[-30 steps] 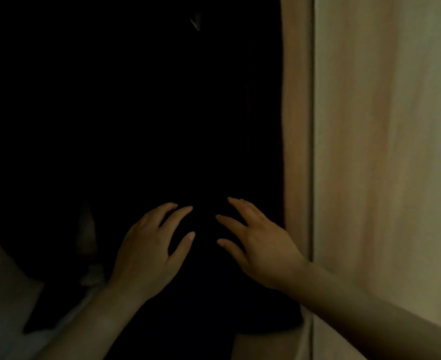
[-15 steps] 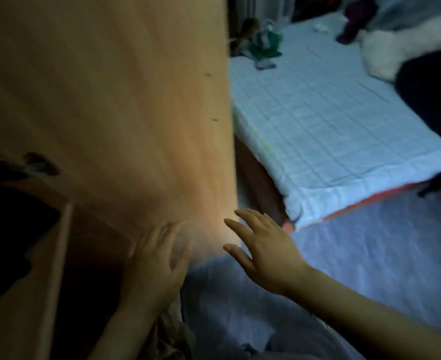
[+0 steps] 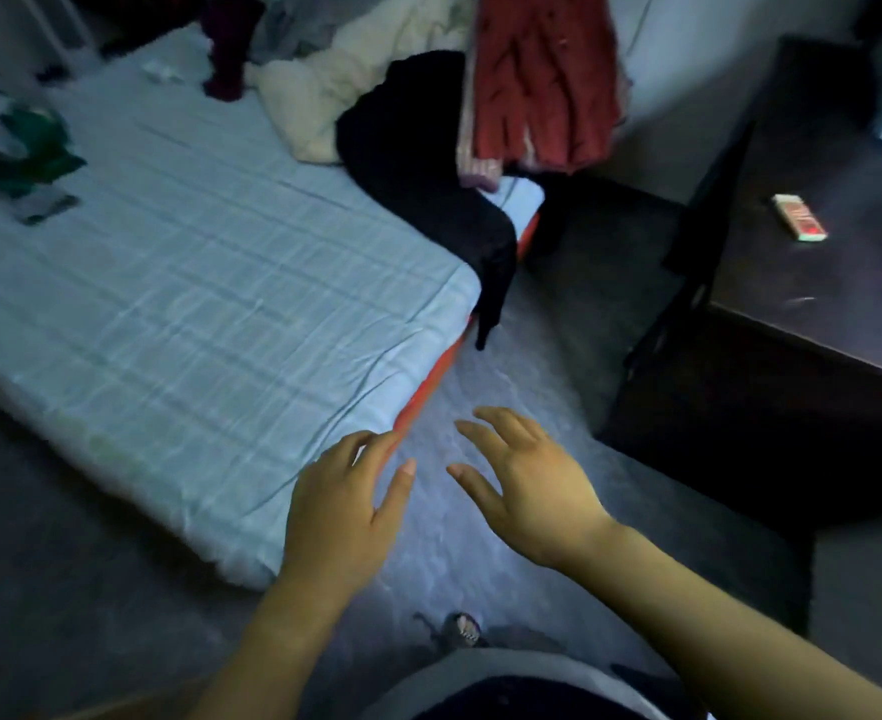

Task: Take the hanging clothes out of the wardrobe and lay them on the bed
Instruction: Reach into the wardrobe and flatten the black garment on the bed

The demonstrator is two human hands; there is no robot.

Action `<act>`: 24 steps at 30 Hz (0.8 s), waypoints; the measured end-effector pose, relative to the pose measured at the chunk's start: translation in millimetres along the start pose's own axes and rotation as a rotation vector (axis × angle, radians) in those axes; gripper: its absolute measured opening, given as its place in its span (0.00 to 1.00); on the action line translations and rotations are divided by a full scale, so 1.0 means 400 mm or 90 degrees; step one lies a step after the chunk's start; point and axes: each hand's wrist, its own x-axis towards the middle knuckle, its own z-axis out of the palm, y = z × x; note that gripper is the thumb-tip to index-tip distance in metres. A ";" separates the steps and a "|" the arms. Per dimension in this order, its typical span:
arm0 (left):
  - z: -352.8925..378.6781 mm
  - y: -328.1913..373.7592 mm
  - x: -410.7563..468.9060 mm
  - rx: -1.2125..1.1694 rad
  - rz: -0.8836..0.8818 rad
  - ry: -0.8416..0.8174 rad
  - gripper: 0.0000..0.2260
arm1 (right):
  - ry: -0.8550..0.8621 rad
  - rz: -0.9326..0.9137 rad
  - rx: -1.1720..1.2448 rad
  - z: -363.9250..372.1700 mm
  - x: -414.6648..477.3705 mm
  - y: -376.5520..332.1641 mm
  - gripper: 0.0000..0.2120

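Several garments already lie heaped at the far end of the bed [image 3: 210, 283]: a black one [image 3: 407, 148], a cream one [image 3: 324, 90], what looks like a red one [image 3: 537, 80]. Both hands, left [image 3: 345, 506] and right [image 3: 527, 485], hover spread and empty near its closest corner. Wardrobe unseen, so any remainder is unknowable.

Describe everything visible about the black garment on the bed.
The black garment is a soft, matte dark cloth, crumpled in a heap at the far right corner of the bed with the pale blue checked sheet. One narrow end trails over the bed's edge toward the floor. A red garment overlaps its right side; a cream fleecy garment adjoins its left. No hand touches it.
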 end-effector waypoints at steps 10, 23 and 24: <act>0.111 0.006 0.537 -0.009 0.047 -0.050 0.24 | 0.010 0.074 -0.005 -0.097 0.414 0.264 0.29; 0.014 -0.092 1.434 -0.001 0.017 0.032 0.27 | 0.061 -0.012 0.032 -0.324 1.286 0.460 0.31; 0.022 -0.100 1.480 -0.002 0.016 0.023 0.27 | 0.058 -0.005 0.047 -0.322 1.324 0.481 0.31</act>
